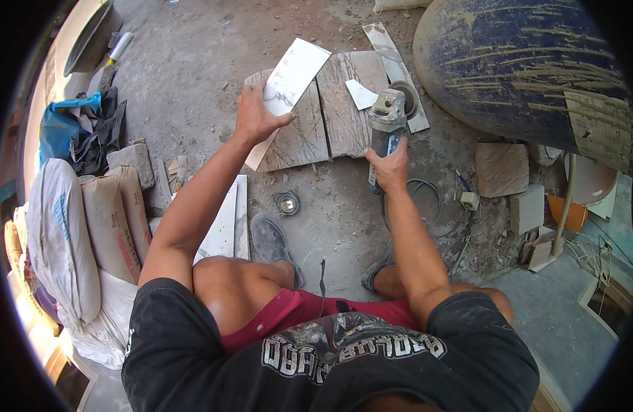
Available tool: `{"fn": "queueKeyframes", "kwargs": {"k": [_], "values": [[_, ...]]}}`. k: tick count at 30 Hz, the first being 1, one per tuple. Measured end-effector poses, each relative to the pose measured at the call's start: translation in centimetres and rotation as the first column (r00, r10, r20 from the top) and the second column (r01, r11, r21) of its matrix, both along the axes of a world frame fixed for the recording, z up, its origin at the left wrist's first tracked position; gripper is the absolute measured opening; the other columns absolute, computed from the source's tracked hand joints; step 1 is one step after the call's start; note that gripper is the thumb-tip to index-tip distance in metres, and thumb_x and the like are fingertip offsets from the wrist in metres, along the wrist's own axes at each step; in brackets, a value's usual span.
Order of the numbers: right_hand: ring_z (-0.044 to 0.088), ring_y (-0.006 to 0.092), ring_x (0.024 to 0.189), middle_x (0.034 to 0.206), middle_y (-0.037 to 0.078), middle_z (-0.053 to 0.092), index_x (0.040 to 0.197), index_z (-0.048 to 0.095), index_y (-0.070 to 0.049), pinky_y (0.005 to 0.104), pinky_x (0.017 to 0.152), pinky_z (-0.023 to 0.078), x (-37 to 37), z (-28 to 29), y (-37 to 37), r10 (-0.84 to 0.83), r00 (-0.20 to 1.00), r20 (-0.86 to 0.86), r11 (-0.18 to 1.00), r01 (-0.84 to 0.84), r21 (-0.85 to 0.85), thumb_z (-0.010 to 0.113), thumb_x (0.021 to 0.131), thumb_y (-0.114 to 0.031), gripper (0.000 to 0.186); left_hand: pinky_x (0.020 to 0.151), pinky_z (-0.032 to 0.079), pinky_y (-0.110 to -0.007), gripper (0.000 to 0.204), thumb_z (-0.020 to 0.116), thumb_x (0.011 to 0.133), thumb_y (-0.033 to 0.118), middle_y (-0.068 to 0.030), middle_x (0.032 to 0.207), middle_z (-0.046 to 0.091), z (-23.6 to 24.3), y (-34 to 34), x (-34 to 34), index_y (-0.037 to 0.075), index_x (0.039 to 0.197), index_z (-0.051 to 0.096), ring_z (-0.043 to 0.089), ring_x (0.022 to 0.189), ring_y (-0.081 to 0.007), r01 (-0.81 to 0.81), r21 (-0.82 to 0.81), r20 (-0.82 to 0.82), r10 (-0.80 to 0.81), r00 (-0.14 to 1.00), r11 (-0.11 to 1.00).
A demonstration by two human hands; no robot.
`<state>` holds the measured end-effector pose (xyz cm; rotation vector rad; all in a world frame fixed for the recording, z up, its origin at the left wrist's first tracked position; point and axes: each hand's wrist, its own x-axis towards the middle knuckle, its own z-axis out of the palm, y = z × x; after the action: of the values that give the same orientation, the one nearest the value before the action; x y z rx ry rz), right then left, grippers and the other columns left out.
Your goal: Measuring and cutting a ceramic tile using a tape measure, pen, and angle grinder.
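Note:
My left hand (256,117) is closed on the edge of a white marbled tile strip (296,72), held tilted over the left part of two worn boards (347,65) on the ground. My right hand (390,165) wraps round the body of an angle grinder (387,117), whose disc (407,99) sits at its far right side. Whether the disc is spinning I cannot tell. Close to the grinder head, a small white tile offcut (361,94) lies on the boards. Beyond the disc, a long narrow tile strip (385,48) rests along the boards' right edge.
Large dusty blue drum (509,55) at the far right, with stone blocks (502,169) below it. A cable (433,189) loops near my right foot. Full sacks (110,220) and white tiles (220,223) stand left; a round object (287,203) lies between my feet and the boards.

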<state>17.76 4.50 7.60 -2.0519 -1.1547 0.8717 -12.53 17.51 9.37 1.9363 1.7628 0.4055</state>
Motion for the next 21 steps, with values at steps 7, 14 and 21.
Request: {"fn": "queueKeyframes", "kwargs": {"k": [7, 14, 21], "values": [[0.063, 0.0444, 0.111, 0.119, 0.028, 0.063, 0.133, 0.045, 0.002, 0.0474, 0.096, 0.048, -0.6, 0.3, -0.1, 0.002, 0.999, 0.041, 0.999, -0.004, 0.035, 0.083, 0.070, -0.028, 0.080, 0.095, 0.053, -0.041, 0.095, 0.090, 0.067, 0.043, -0.0256, 0.122, 0.063, 3.7, 1.9, 0.3, -0.012, 0.132, 0.048, 0.066, 0.110, -0.0336, -0.277, -0.402, 0.172, 0.369, 0.914, 0.873], [0.063, 0.0390, 0.108, 0.119, 0.025, 0.062, 0.131, 0.046, 0.003, 0.0445, 0.095, 0.049, -2.4, 1.7, 0.1, 0.053, 0.998, -0.025, 0.995, -0.050, 0.087, 0.083, 0.069, -0.025, 0.078, 0.099, 0.051, -0.043, 0.100, 0.091, 0.064, 0.047, -0.0243, 0.130, 0.058, 3.5, 1.5, -1.3, -0.009, 0.132, 0.043, 0.061, 0.119, -0.0352, -0.391, -0.258, -0.047, 0.392, 0.919, 0.884], [0.063, 0.0375, 0.107, 0.120, 0.025, 0.063, 0.133, 0.045, 0.004, 0.0438, 0.095, 0.049, -2.0, 1.6, 0.5, 0.074, 0.997, -0.024, 0.991, -0.071, 0.117, 0.084, 0.069, -0.024, 0.080, 0.104, 0.048, -0.044, 0.103, 0.090, 0.063, 0.046, -0.0238, 0.135, 0.053, 2.8, 0.6, -1.3, -0.007, 0.137, 0.040, 0.056, 0.125, -0.0360, -0.293, -0.146, -0.048, 0.289, 0.956, 0.945]]}}
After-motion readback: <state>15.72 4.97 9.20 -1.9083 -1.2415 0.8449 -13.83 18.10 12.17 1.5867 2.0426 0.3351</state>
